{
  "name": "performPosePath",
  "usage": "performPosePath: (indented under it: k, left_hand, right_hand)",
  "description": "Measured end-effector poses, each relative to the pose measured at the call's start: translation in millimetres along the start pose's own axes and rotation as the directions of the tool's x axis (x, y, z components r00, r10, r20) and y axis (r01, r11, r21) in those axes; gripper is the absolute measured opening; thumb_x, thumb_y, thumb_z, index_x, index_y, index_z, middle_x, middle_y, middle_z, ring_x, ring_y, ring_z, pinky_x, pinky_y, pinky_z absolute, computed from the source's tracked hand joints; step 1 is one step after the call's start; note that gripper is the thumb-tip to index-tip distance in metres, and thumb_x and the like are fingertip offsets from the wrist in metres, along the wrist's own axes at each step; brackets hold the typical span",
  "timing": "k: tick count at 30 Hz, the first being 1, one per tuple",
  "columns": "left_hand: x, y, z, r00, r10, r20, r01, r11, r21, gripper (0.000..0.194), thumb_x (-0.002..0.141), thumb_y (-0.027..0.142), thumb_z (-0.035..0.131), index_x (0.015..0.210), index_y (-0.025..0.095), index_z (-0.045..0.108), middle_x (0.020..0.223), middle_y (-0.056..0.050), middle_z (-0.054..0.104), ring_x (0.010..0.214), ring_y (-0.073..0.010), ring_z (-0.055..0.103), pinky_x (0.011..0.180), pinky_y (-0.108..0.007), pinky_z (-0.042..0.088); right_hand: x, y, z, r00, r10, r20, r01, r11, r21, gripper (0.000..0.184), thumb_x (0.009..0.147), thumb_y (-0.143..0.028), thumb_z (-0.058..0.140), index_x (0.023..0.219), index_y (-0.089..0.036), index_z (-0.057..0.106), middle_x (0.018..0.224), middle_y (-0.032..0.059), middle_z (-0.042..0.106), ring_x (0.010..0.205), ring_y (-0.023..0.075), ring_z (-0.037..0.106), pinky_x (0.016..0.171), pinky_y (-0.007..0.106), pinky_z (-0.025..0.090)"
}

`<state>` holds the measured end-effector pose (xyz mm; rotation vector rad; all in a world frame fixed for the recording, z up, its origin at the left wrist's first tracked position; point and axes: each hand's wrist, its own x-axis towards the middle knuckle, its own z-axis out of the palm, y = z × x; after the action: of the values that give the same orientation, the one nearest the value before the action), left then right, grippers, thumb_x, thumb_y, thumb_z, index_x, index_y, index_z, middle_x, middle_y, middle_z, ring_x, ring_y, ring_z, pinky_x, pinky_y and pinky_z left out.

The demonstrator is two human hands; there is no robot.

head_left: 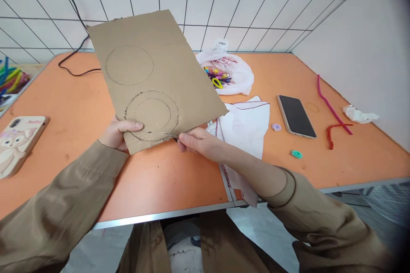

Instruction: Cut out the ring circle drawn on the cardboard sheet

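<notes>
A brown cardboard sheet [166,59] is raised at a tilt above the table. Its lower part bears a circle with a rough, cut-looking outline [178,113] around a smaller drawn ring, and another drawn circle lies higher up. My left hand [120,133] grips the lower left edge, thumb on top and fingers behind. At the bottom edge, my right hand [198,141] is closed around a thin metal tool that looks like small scissors [170,135]. Its tip lies at the circle's lower outline; my fingers hide the handles.
Behind the cardboard sits a white plastic bag [238,72] with colourful bits. White cloth [246,126] lies under my right forearm. Rightward are a phone [296,116], pipe cleaners [333,104], a green piece [296,154] and crumpled tissue [360,114]. A cartoon-cased phone [22,143] is left.
</notes>
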<state>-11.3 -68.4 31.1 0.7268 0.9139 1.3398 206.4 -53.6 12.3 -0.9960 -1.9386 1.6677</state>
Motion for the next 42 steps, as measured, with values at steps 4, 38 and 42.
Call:
performPosePath:
  k: [4, 38, 42]
  left_hand:
    - [0.4, 0.5, -0.4, 1.0, -0.005, 0.009, 0.005, 1.0, -0.019, 0.064, 0.06, 0.003, 0.067, 0.122, 0.017, 0.064, 0.108, -0.007, 0.075, 0.119, -0.0364, 0.06, 0.101, -0.051, 0.05]
    - [3.8, -0.5, -14.0, 0.997, -0.031, 0.077, 0.028, 0.999, 0.045, 0.072, 0.059, 0.005, 0.07, 0.13, 0.013, 0.059, 0.106, -0.01, 0.076, 0.102, -0.0341, 0.068, 0.09, -0.049, 0.057]
    - [2.7, -0.3, -13.4, 0.996, -0.028, 0.089, 0.023, 0.998, 0.052, 0.07, 0.061, 0.006, 0.07, 0.13, 0.014, 0.059, 0.109, -0.011, 0.075, 0.108, -0.0351, 0.066, 0.092, -0.049, 0.056]
  right_hand:
    - [2.4, 1.5, 0.7, 0.999, -0.038, 0.021, 0.039, 0.999, -0.028, 0.048, 0.085, -0.06, 0.046, 0.062, -0.018, 0.052, 0.063, 0.0016, 0.049, 0.062, 0.0133, 0.044, 0.059, 0.029, 0.032]
    - [8.2, 5.6, -4.8, 0.995, -0.076, 0.068, 0.068, 0.992, 0.11, 0.033, 0.077, -0.049, 0.059, 0.071, -0.018, 0.051, 0.065, -0.0018, 0.047, 0.062, 0.0112, 0.044, 0.06, 0.028, 0.036]
    - [8.1, 6.5, -6.2, 0.99, -0.102, 0.094, 0.092, 0.99, 0.104, 0.031, 0.079, -0.047, 0.059, 0.073, -0.018, 0.051, 0.065, -0.0027, 0.044, 0.062, 0.0104, 0.041, 0.059, 0.027, 0.034]
